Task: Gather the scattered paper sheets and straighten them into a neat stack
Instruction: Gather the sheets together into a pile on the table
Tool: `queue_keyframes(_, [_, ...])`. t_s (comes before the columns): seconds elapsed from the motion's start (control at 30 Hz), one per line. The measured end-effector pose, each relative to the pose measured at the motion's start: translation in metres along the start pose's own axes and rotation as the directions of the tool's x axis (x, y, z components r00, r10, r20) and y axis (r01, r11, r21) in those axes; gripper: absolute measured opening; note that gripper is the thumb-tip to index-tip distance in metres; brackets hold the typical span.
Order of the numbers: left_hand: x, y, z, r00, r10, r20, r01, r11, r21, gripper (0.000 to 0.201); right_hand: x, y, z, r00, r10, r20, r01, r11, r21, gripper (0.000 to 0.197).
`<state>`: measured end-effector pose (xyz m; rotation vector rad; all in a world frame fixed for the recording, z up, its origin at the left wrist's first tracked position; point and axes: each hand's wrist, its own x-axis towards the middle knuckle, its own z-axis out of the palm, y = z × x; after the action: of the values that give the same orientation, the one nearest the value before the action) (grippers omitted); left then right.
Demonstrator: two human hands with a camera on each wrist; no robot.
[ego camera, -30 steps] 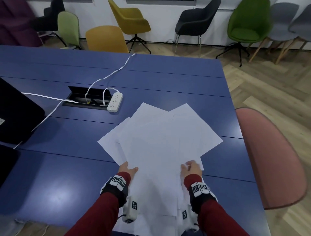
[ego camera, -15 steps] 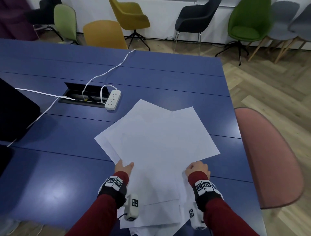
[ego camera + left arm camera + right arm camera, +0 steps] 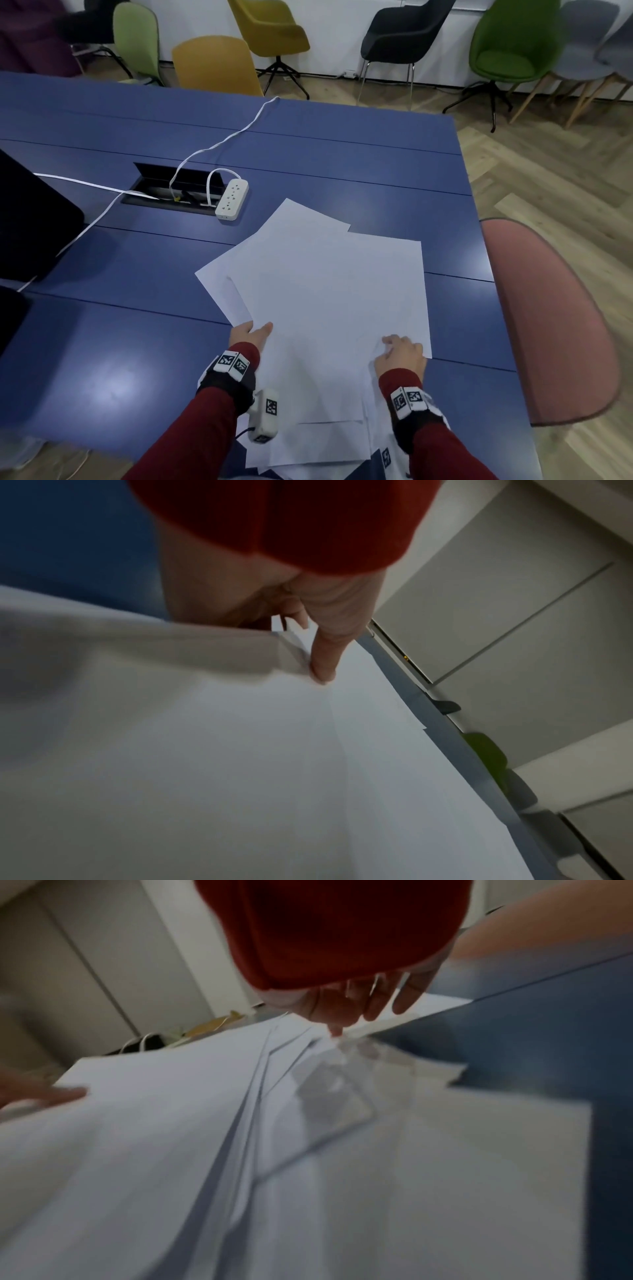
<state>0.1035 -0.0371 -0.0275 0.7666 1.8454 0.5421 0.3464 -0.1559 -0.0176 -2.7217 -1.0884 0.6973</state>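
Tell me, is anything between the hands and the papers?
No. Both hands are already on the papers: the left hand holds their left edge, the right hand their right side. Nothing visible sits between them.

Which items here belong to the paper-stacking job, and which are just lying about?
Job:
paper sheets, fanned and overlapping
left hand, holding their left edge
right hand, on their right corner

Lying about:
power strip
white cable
pink chair
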Motion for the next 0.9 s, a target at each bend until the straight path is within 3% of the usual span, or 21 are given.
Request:
queue_keyframes(0.07, [0.002,-0.002,-0.002,1.0,0.028,-0.003,-0.028,0.997,0.066,0.02,0.014,0.006,-0.006,0.993,0.085,-0.084,-0.078,0.993,0.085,0.042])
queue_keyframes(0.1, [0.002,-0.002,-0.002,0.998,0.057,-0.013,-0.055,0.994,0.095,0.015,0.022,0.009,-0.012,0.983,0.154,-0.098,-0.14,0.98,0.139,0.046])
queue_keyframes(0.2, [0.002,-0.005,-0.004,0.996,0.082,-0.04,-0.076,0.986,0.146,0.033,0.041,0.019,-0.024,0.982,0.188,-0.017,-0.184,0.972,0.145,0.054])
queue_keyframes(0.27, [-0.001,-0.002,-0.006,0.998,0.065,-0.017,-0.061,0.986,0.153,0.025,0.045,0.019,-0.024,0.991,0.125,0.036,-0.127,0.989,0.071,0.048])
queue_keyframes(0.3, [-0.001,-0.002,-0.005,0.998,0.056,0.003,-0.056,0.986,0.16,0.042,0.043,0.017,-0.021,0.994,0.108,0.03,-0.109,0.992,0.058,0.044])
queue_keyframes(0.37, [-0.008,0.003,-0.002,0.998,0.047,0.046,-0.055,0.983,0.176,0.063,0.036,0.009,-0.012,0.994,0.105,-0.022,-0.099,0.981,0.168,0.029])
queue_keyframes(0.5, [-0.012,0.003,0.005,0.996,0.058,0.069,-0.07,0.979,0.19,0.064,0.024,-0.006,0.002,0.992,0.125,-0.012,-0.1,0.843,0.529,0.022])
queue_keyframes(0.53, [-0.013,0.004,0.005,0.996,0.051,0.074,-0.065,0.978,0.2,0.063,0.022,-0.009,-0.001,0.988,0.154,-0.012,-0.118,0.806,0.58,0.026])
queue_keyframes(0.6, [-0.013,0.004,0.005,0.997,0.047,0.067,-0.06,0.977,0.206,0.061,0.022,-0.011,-0.006,0.966,0.257,0.015,-0.21,0.75,0.627,0.055])
queue_keyframes(0.7, [-0.018,0.005,0.006,0.997,0.066,0.052,-0.075,0.975,0.211,0.061,0.021,-0.023,-0.016,0.925,0.364,0.107,-0.354,0.727,0.588,0.082])
queue_keyframes(0.9, [-0.023,0.011,0.011,0.985,0.01,0.175,-0.069,0.939,0.336,0.063,0.016,-0.04,-0.006,0.887,0.435,0.155,-0.447,0.721,0.529,0.103])
